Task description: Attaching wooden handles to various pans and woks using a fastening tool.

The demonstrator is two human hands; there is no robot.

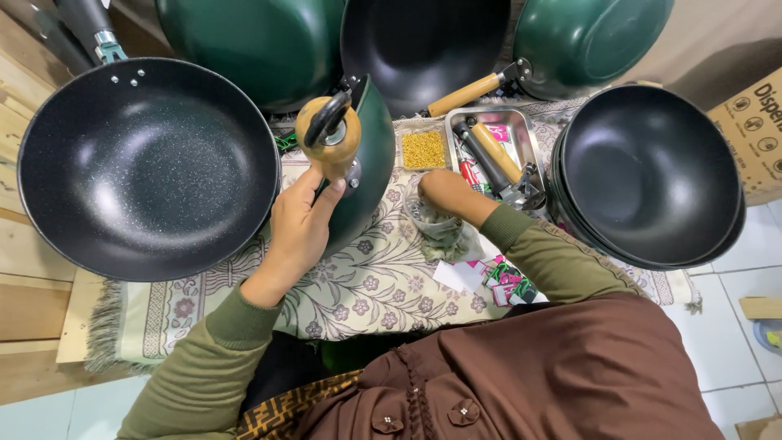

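Head view: left hand [300,232] props a green pan [368,159] on edge mid-mat, fingers [327,195] wrapped around its wooden handle [327,138]; right hand [448,195] dips into a plastic bag [436,228], fingers hidden, beside the steel tray [529,134].

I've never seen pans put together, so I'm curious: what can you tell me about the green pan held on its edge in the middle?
The green pan stands on its edge on the flowered cloth, dark green outside, black inside as far as shows. Its pale wooden handle points up toward the camera, ending in a black hanging loop and joined by a metal collar. The left hand grips it just below the handle. It leans beside a big speckled black wok. The right hand is apart from it.
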